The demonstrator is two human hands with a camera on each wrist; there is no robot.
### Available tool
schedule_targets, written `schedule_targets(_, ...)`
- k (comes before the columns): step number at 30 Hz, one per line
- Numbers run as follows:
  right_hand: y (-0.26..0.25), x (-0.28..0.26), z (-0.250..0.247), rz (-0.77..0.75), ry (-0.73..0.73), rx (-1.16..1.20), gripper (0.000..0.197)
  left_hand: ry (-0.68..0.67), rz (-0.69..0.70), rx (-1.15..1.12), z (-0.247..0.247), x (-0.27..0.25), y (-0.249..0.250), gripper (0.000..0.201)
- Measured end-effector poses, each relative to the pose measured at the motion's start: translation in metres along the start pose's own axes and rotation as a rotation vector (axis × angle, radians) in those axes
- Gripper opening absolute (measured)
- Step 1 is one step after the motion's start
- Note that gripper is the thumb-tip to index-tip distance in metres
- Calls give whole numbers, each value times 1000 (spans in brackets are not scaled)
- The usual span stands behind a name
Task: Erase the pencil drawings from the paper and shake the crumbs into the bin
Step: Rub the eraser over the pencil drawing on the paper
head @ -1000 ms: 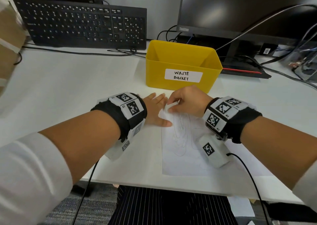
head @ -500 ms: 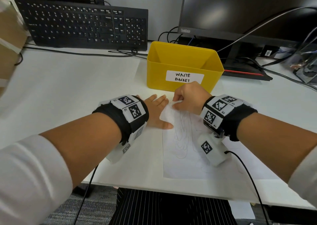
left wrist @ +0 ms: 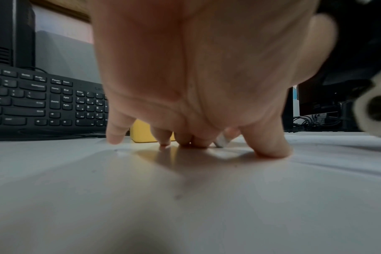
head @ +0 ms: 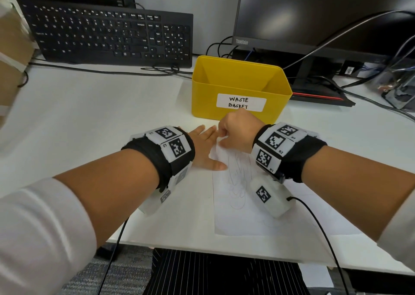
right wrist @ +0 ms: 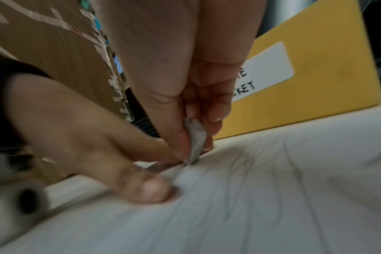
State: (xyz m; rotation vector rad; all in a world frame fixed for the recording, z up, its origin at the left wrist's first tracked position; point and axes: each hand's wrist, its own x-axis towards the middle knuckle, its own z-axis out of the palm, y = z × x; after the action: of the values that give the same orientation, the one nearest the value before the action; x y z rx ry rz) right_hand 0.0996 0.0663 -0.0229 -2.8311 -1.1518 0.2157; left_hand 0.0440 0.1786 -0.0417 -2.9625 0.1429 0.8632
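A white sheet of paper [head: 235, 213] with faint pencil lines lies on the desk near the front edge. My left hand [head: 205, 147] lies flat with straight fingers on the sheet's far left corner, thumb [right wrist: 146, 187] pressing the paper [right wrist: 272, 189]. My right hand [head: 235, 133] is curled and pinches a small grey-white eraser [right wrist: 194, 142], whose tip touches the sheet's far edge. The eraser [left wrist: 221, 141] shows just beyond my left fingers [left wrist: 270, 146]. The yellow bin [head: 240, 85] labelled "WASTE BASKET" stands right behind both hands.
A black keyboard [head: 112, 36] leans at the back left, a monitor [head: 314, 13] with its stand and several cables at the back right. A cardboard box [head: 11, 54] sits at the far left edge. The desk's front edge [head: 202, 247] is close to my arms.
My right hand has slid with the eraser from the upper drawing toward the sheet's far edge, closer to the bin. The left hand has stayed flat on the corner.
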Motion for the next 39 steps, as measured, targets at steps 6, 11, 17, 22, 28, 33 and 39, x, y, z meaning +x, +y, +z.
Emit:
schedule_targets(6,6,-2,0,35,-18,40,19,11,3,-1,1,-1,0,92)
schedule_targets(11,2,-3,1,11,-8,14,20,22,2,-9,1,0,0,92)
schedule_targets(17,12,-4,-1,52,-16,67,21,19,-4,1,1,-2,2,91)
schedule_targets(22,7,1,1,51,-14,28,20,16,-1,-7,1,-1,0,92)
schedule_targets(28,16,0,1,77,-18,54,20,12,-7,10,1,-1,1,92)
schedule_targets(33,16,5,-2,91,-12,-5,22,11,-5,13,0,-2,1,92)
schedule_targets(39,20,6,-4,98,-35,12,20,13,-1,11,0,-2,2,92)
